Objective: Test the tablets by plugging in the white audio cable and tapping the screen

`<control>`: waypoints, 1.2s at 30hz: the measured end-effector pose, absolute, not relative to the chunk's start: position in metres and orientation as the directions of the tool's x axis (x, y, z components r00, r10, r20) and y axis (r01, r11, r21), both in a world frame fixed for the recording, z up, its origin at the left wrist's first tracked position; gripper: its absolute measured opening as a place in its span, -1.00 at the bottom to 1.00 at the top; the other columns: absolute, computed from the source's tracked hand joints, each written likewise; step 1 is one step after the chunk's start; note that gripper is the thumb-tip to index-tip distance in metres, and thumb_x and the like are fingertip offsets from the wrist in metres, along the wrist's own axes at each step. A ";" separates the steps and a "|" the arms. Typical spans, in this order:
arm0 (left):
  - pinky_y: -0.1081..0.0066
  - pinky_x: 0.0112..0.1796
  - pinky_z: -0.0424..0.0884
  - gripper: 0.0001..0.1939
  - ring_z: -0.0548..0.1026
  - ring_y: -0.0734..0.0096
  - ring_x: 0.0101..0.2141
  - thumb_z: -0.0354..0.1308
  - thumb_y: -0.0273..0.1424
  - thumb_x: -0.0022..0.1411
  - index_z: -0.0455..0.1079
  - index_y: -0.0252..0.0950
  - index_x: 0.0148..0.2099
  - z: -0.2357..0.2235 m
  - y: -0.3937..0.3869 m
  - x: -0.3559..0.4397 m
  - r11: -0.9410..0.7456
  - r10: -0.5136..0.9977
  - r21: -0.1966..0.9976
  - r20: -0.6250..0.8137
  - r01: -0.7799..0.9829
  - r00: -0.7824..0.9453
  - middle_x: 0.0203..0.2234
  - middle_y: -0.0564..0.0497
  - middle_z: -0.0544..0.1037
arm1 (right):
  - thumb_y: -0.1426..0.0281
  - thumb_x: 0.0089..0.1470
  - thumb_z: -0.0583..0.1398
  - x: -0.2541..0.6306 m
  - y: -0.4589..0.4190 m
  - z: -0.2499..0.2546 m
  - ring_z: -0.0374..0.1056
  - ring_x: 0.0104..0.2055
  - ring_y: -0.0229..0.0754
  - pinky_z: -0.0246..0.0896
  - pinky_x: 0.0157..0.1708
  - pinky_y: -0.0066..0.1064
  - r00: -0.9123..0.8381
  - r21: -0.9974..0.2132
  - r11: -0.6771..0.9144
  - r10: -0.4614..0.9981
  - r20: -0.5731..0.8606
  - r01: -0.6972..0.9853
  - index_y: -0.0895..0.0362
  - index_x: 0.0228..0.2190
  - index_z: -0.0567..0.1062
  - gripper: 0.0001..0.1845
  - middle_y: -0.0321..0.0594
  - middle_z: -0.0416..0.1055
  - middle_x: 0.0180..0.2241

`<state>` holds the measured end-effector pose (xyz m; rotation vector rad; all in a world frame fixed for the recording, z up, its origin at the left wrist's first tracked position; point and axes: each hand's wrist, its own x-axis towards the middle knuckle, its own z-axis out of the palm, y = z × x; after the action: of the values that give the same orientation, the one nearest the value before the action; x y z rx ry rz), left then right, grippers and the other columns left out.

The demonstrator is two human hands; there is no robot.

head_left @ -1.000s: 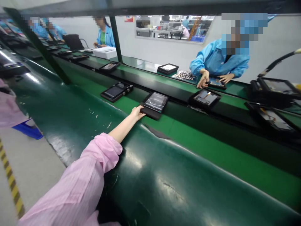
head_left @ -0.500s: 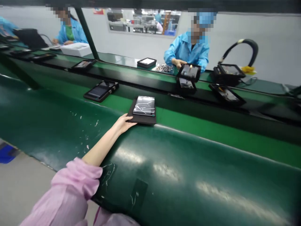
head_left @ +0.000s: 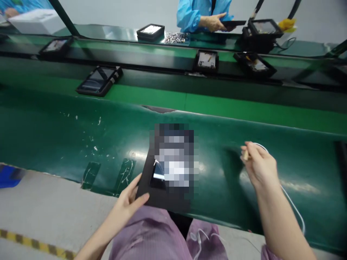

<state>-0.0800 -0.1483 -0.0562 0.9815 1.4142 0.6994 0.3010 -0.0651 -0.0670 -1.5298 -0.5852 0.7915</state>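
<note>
The dark tray [head_left: 146,196], with a screen [head_left: 157,175] in it mostly too blurred to make out, is at the near edge of the green bench [head_left: 217,204]. I see the left hand [head_left: 130,200] gripping its near-left corner, thumb on top. Off to the right, near the bench's far edge, the right hand [head_left: 260,164] pinches a small pale piece [head_left: 245,156], a white cable [head_left: 295,207] looping behind it.
</note>
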 end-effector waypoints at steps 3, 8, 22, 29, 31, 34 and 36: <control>0.01 -0.14 0.56 -0.45 0.53 -0.05 -0.03 0.18 -0.10 0.19 0.32 0.00 0.22 -0.049 -0.167 -0.095 0.150 0.972 0.759 -0.231 0.634 0.046 0.07 -0.15 0.43 | 0.01 -0.34 0.46 0.272 -0.036 -0.061 0.08 -0.65 -0.42 0.00 -0.74 -0.58 0.470 -0.992 -0.118 0.874 -0.123 -0.039 0.14 -0.49 0.51 -0.49 -0.28 0.42 -0.52; -0.27 0.09 0.31 0.20 0.13 -0.33 0.28 0.35 -0.08 0.02 -0.38 -0.12 0.45 -0.049 -0.157 -0.067 -0.218 0.952 0.541 -0.064 0.812 0.299 0.35 -0.33 0.05 | 0.12 -0.38 0.49 0.234 0.016 -0.059 0.42 -0.38 -0.24 0.40 -0.38 -0.45 0.157 -0.989 -0.142 0.976 -0.148 -0.047 0.12 -0.41 0.51 -0.50 -0.19 0.50 -0.38; -0.29 0.11 0.16 0.45 0.26 -0.39 0.21 0.36 0.08 -0.06 -0.64 -0.45 0.41 -0.085 -0.150 -0.043 -0.411 0.885 0.426 -0.025 0.806 0.464 0.26 -0.51 0.18 | 0.05 -0.36 0.50 0.199 0.040 -0.068 0.52 -0.33 -0.10 0.51 -0.26 -0.32 0.038 -0.967 -0.243 0.970 -0.241 0.076 0.13 -0.45 0.55 -0.50 -0.16 0.55 -0.43; -0.23 0.10 0.16 0.44 0.31 -0.36 0.18 0.32 0.13 -0.05 -0.58 -0.50 0.42 -0.087 -0.151 -0.043 -0.438 0.883 0.382 0.011 0.814 0.470 0.23 -0.51 0.24 | 0.01 -0.35 0.49 0.193 0.036 -0.073 0.53 -0.34 -0.10 0.52 -0.27 -0.32 0.073 -0.973 -0.217 0.975 -0.212 0.075 0.11 -0.46 0.53 -0.48 -0.18 0.55 -0.44; -0.22 0.11 0.16 0.42 0.31 -0.35 0.18 0.31 0.13 -0.04 -0.58 -0.49 0.42 -0.087 -0.151 -0.043 -0.434 0.884 0.390 0.013 0.812 0.467 0.24 -0.49 0.24 | 0.01 -0.35 0.48 0.193 0.037 -0.074 0.53 -0.34 -0.09 0.52 -0.27 -0.31 0.076 -0.973 -0.216 0.975 -0.210 0.079 0.11 -0.46 0.53 -0.48 -0.18 0.55 -0.44; -0.21 0.11 0.16 0.43 0.30 -0.35 0.18 0.33 0.12 -0.05 -0.58 -0.49 0.42 -0.088 -0.151 -0.042 -0.434 0.884 0.396 0.012 0.809 0.468 0.24 -0.49 0.24 | 0.02 -0.34 0.48 0.194 0.038 -0.074 0.53 -0.33 -0.09 0.52 -0.27 -0.30 0.069 -0.971 -0.221 0.974 -0.216 0.089 0.12 -0.46 0.53 -0.49 -0.18 0.55 -0.44; -0.22 0.11 0.16 0.46 0.30 -0.37 0.18 0.36 0.11 -0.09 -0.57 -0.51 0.42 -0.088 -0.150 -0.042 -0.435 0.883 0.392 0.010 0.810 0.469 0.24 -0.51 0.24 | 0.04 -0.34 0.48 0.194 0.038 -0.073 0.53 -0.34 -0.10 0.52 -0.28 -0.32 0.061 -0.969 -0.228 0.973 -0.223 0.096 0.12 -0.47 0.54 -0.51 -0.18 0.54 -0.45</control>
<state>-0.0419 -0.1503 -0.0877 2.3890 1.4320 0.3056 0.1937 0.0384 -0.0735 -1.4768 -1.1307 1.2867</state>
